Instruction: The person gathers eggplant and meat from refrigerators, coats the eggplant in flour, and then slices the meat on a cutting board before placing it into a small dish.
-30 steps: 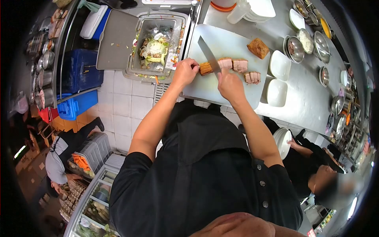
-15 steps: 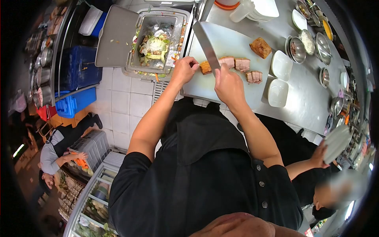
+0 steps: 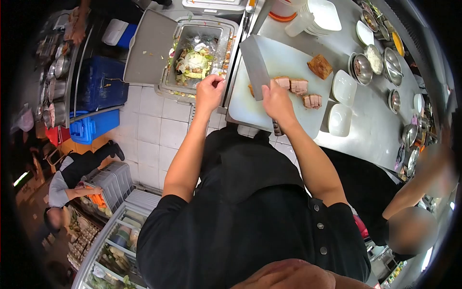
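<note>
My right hand (image 3: 279, 103) grips a cleaver (image 3: 255, 65) by its handle, the broad blade pointing away over the left part of the white cutting board (image 3: 245, 108). On the board lie sliced pieces of roast pork belly (image 3: 299, 86), a smaller sliced piece (image 3: 313, 101) and an uncut browned block (image 3: 320, 66). The blade partly hides one piece at the left. My left hand (image 3: 210, 92) is off the board, by the near right corner of a grey waste bin (image 3: 166, 89), its fingers pinched together. What they hold, if anything, is too small to tell.
The bin holds cabbage scraps (image 3: 196, 62). Two white dishes (image 3: 344, 86) stand right of the board on the steel counter (image 3: 370, 130), with metal bowls (image 3: 362, 68) and stacked white plates (image 3: 323, 17) farther back. A co-worker (image 3: 365, 185) stands close on my right.
My left hand has moved left from the board to the bin's edge. The cleaver has turned, showing more of its blade's flat side. The co-worker on the right has shifted an arm.
</note>
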`<state>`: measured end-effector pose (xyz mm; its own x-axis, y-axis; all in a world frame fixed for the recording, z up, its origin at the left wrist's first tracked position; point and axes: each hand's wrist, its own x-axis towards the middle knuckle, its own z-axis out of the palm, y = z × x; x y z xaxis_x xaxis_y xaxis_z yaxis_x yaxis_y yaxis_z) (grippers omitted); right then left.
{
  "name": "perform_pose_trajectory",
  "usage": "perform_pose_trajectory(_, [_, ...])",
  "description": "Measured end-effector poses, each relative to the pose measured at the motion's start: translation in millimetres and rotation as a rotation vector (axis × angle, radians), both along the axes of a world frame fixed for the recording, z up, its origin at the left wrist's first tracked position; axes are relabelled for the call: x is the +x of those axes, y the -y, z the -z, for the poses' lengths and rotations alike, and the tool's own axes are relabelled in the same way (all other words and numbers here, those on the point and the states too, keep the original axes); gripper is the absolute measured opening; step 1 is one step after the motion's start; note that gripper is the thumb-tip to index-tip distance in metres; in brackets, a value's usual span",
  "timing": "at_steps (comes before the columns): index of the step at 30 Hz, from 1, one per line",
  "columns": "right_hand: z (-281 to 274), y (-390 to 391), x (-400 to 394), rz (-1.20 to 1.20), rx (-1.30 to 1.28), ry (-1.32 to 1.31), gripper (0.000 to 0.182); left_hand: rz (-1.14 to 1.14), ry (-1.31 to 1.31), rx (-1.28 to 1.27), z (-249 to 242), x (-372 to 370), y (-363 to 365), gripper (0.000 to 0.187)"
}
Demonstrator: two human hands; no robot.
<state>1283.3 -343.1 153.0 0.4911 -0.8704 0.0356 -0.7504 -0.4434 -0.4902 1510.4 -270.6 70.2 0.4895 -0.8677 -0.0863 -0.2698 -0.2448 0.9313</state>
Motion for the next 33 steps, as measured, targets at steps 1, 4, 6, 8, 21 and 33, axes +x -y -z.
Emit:
perform_pose_trajectory(1, [-18,10,8,0.110,0.344,0.093,0.020,-0.039,-0.022,-0.009,-1,7,-7,0.012])
perform_pose_trajectory(4, [-28,32,23,0.215,0.870,0.234,0.020,-0.072,-0.033,-0.016,-21,22,-26,0.013])
perform_pose_trajectory(6, [-15,32,37,0.414,1.028,0.454,0.034,-0.089,-0.034,-0.002,-25,29,-37,0.013])
perform_pose_trajectory(8, [0,34,53,0.414,1.090,0.540,0.056,-0.059,-0.042,0.008,-28,37,-50,0.013])
perform_pose_trajectory(21, [24,92,-126,0.030,-0.003,-0.327,0.041,0.503,0.451,-0.153,-75,-118,29,0.050])
perform_pose_trajectory(33, [46,119,-160,-0.113,0.139,-0.074,0.035,0.584,0.809,-0.157,-14,-214,129,0.050])
